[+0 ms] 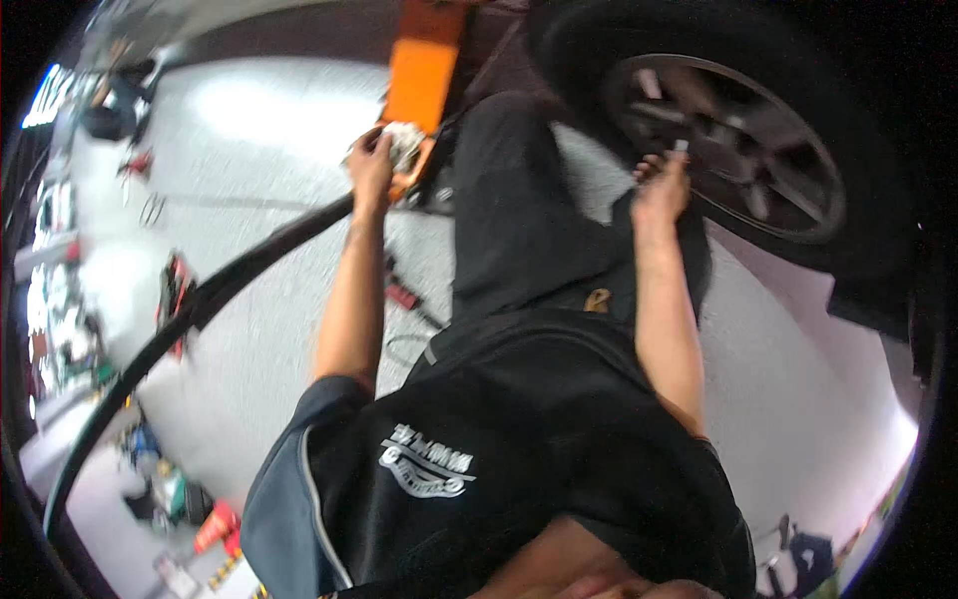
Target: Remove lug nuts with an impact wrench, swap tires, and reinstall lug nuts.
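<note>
My left hand (370,165) is closed on a crumpled whitish rag (406,142) at the lower end of an orange lift arm (419,80), upper centre. My right hand (660,188) is closed on a small silver object (681,147), too small to identify, held in front of a dark alloy wheel (758,170) with a black tyre (569,40) at upper right. My dark-trousered leg is bent between the lift arm and the wheel. A black hose (254,262) runs diagonally past my left forearm.
Red-and-black tools (404,298) lie on the grey floor (249,130) left of my leg, with another (172,299) beyond the hose. A black object (110,118) stands at upper left. Assorted red, green and dark items (218,524) lie along the left and lower edges.
</note>
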A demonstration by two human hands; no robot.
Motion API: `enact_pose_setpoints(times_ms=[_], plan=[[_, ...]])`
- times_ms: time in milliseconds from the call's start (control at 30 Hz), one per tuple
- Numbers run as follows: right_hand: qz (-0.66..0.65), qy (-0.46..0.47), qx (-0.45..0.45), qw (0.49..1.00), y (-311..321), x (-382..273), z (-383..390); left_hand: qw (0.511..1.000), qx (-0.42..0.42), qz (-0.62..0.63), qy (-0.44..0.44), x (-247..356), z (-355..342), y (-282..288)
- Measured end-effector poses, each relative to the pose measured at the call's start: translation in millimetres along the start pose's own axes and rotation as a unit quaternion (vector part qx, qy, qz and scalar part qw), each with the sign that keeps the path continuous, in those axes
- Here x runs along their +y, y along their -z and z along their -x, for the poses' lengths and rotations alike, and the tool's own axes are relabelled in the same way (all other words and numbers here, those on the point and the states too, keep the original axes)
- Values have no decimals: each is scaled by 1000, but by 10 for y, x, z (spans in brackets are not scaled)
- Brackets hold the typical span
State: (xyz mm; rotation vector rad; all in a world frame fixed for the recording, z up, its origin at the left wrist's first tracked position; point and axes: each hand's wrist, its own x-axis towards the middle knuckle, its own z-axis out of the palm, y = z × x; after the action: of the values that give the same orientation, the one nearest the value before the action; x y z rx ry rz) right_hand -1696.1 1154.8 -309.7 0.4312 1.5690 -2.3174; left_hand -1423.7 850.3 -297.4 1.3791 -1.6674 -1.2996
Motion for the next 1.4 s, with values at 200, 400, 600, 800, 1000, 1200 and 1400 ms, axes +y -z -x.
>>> enact_pose_setpoints(times_ms=[200,400,600,800,1000,1200,1400], plan=[[-162,-81,-5,983,-39,37,-60,942,-31,-333,2,-554,-112,274],[-381,-233,-135,885,122,-49,-163,880,-128,-457,-29,-723,-465,37],[-37,-58,36,997,-69,-73,-110,839,-109,-522,-103,-946,-687,-32],[-426,-290,-139,845,164,-102,-214,825,-33,-552,-115,-969,-653,-80],[-118,-110,142,977,-226,-233,84,810,-30,-574,-116,-1010,-645,-146],[-311,-241,-8,919,1,-126,71,845,-20,-485,-224,-1126,-589,-79],[-243,-176,69,951,24,-95,62,831,12,-513,-213,-1084,-425,-236]])
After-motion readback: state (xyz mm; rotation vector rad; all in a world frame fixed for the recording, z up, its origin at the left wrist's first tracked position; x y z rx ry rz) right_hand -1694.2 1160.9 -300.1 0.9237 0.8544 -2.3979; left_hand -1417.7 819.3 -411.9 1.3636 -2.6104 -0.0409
